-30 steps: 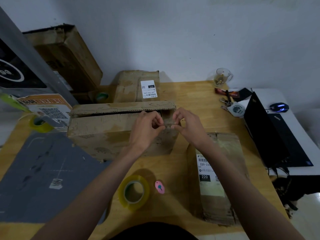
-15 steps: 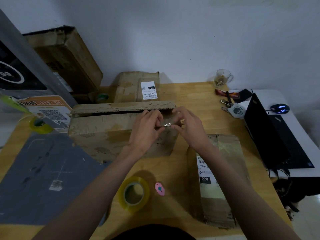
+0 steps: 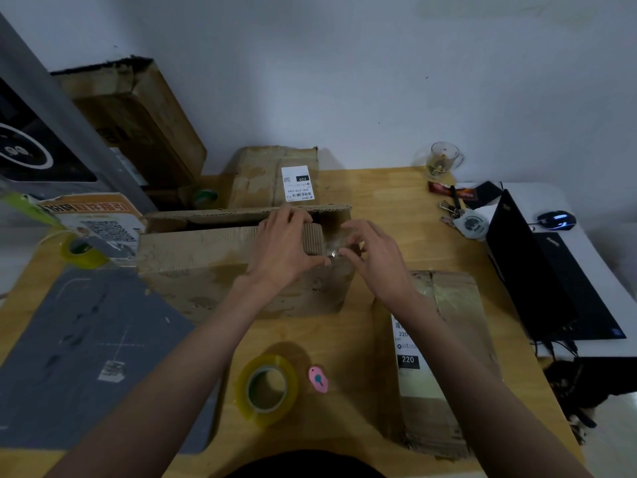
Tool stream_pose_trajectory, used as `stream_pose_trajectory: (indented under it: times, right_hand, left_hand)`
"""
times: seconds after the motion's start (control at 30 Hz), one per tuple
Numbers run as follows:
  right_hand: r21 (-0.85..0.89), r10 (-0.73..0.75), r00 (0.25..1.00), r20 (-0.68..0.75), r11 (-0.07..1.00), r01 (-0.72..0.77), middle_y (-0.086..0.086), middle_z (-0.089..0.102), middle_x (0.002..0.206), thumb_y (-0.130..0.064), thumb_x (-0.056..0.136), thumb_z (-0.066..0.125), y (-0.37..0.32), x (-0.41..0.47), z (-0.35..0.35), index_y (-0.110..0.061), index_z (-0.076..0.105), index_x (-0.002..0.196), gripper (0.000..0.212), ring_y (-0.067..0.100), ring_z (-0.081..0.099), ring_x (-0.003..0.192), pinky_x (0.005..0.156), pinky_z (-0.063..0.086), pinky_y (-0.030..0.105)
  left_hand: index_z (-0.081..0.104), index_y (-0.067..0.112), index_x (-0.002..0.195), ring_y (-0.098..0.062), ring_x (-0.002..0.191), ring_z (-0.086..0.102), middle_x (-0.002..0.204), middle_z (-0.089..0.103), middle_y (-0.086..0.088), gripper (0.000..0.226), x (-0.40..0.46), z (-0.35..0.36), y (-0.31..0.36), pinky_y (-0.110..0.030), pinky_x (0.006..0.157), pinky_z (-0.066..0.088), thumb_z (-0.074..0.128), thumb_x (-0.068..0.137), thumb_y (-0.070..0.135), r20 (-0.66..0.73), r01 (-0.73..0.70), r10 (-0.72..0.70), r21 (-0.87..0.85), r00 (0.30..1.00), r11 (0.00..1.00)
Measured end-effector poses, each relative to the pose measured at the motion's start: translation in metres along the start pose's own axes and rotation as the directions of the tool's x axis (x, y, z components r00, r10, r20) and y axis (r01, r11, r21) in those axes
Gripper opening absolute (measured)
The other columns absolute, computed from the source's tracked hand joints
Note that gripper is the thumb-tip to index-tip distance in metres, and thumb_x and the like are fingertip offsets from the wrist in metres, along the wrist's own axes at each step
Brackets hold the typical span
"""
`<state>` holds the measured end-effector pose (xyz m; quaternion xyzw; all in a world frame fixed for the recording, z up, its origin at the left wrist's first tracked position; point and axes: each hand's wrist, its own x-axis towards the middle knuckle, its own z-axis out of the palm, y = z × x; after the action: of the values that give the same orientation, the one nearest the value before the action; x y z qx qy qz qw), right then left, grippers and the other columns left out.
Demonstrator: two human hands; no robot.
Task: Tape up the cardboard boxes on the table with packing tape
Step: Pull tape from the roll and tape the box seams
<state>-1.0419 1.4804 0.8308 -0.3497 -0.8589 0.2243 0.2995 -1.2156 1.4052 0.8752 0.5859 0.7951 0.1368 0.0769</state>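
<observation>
A worn open cardboard box (image 3: 206, 267) stands in the middle of the table. My left hand (image 3: 286, 246) grips its front flap near the right end, fingers curled over the top edge and thumb on the front face. My right hand (image 3: 372, 257) pinches a short strip of clear tape (image 3: 333, 248) against the box's right corner, its fingertips almost touching my left thumb. A yellowish packing tape roll (image 3: 267, 391) lies on the table near me, with a small pink cutter (image 3: 319, 379) beside it.
A flat labelled box (image 3: 444, 357) lies at the right, another labelled box (image 3: 272, 174) behind, and a big box (image 3: 138, 122) leans at the back left. Two more tape rolls (image 3: 82, 251) (image 3: 205, 198) sit at the left. A grey mat (image 3: 86, 357), laptop (image 3: 537, 270), mouse (image 3: 556, 220), keys (image 3: 458, 215) and glass mug (image 3: 443, 162) surround the work area.
Both hands held the tape strip in the air above the box; now they have come down onto the box's right corner, and my left hand has closed over the flap.
</observation>
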Motion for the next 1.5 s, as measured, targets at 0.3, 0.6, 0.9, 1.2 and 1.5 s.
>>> stream_pose_trajectory:
  times: [0.3,0.6,0.9,1.2,1.5]
  right_hand:
    - [0.028,0.061,0.998,0.03,0.998,-0.062,-0.004,0.057,0.097,-0.018,0.084,0.08,-0.003,0.004,0.002,-0.014,0.068,0.115,0.034,0.015,0.057,0.093,0.076,0.054,0.037]
    - [0.0,0.16,0.987,0.032,0.987,-0.16,0.002,0.051,0.123,-0.029,0.087,0.077,-0.001,0.008,0.007,-0.016,0.065,0.118,0.035,0.018,0.05,0.116,0.087,0.047,0.029]
    - [0.445,0.46,0.875,0.152,0.758,-0.476,0.004,0.056,0.126,-0.03,0.092,0.072,0.004,0.006,0.014,-0.029,0.049,0.135,0.048,0.019,0.058,0.113,0.072,0.051,0.017]
    - [0.539,0.441,0.87,0.22,0.688,-0.485,0.005,0.052,0.13,-0.028,0.095,0.068,0.005,-0.003,0.013,-0.036,0.044,0.131,0.044,0.022,0.058,0.114,0.074,0.053,0.024]
    - [0.597,0.429,0.874,0.228,0.647,-0.474,-0.005,0.057,0.119,-0.032,0.092,0.072,0.0,-0.011,0.008,-0.033,0.045,0.133,0.049,0.012,0.06,0.108,0.076,0.052,0.02]
  left_hand:
    - [0.072,0.021,0.109,-0.022,0.093,0.065,0.099,0.069,0.003,0.066,0.04,-0.02,0.009,-0.034,0.076,0.054,0.093,0.055,0.053,0.371,0.015,-0.004,-0.028,0.929,0.999]
    - [0.071,0.025,0.116,-0.016,0.095,0.054,0.106,0.063,0.006,0.047,0.043,-0.014,0.007,-0.03,0.072,0.039,0.084,0.076,0.045,0.264,-0.023,0.057,-0.132,0.963,0.991]
    - [0.065,0.015,0.102,-0.024,0.099,0.059,0.112,0.065,-0.006,0.037,0.046,-0.02,0.027,-0.033,0.073,0.038,0.05,0.102,0.05,0.281,-0.085,0.006,0.267,0.96,0.96]
    - [0.058,0.012,0.138,-0.027,0.136,0.047,0.148,0.051,-0.01,0.052,0.062,-0.022,0.008,-0.04,0.113,0.034,0.046,0.104,0.049,0.682,0.107,-0.069,-0.013,0.728,0.994]
    - [0.07,0.016,0.119,-0.023,0.14,0.041,0.14,0.057,-0.001,0.05,0.082,-0.028,0.004,-0.035,0.113,0.03,0.083,0.076,0.037,0.814,0.317,-0.065,-0.149,0.577,0.937]
